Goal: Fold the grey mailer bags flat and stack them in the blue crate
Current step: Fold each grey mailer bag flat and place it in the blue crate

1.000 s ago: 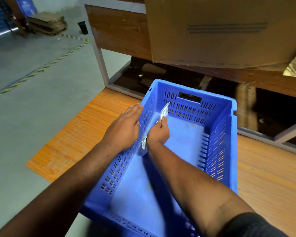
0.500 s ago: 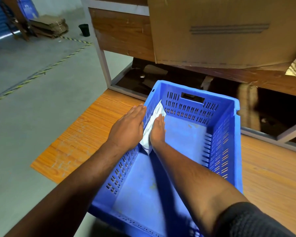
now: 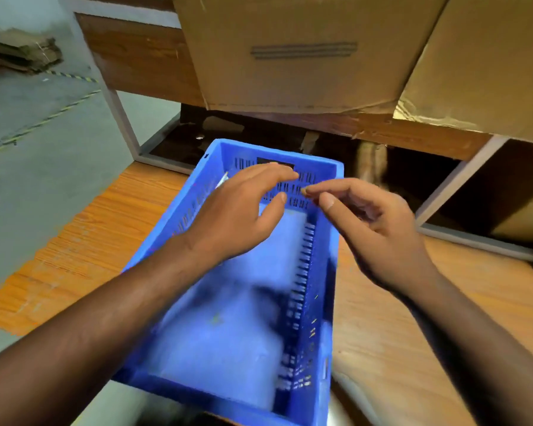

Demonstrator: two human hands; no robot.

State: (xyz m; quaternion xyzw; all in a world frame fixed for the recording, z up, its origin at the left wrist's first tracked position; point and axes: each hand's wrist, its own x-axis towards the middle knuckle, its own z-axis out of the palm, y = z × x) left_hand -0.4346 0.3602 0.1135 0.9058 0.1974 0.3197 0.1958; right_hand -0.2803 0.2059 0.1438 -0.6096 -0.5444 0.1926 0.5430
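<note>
Both empty, loosely open hands, left hand (image 3: 237,216) and right hand (image 3: 373,226), hover over blue crate (image 3: 305,302) below cardboard box (image 3: 305,47).

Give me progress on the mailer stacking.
Done: one pale bag stands against the crate's left wall, mostly hidden by the left hand. In hand: nothing; left hand and right hand hover open above the crate. Left: the crate floor shows bare blue, so nearly the whole stack. No other bags are in view.
</note>
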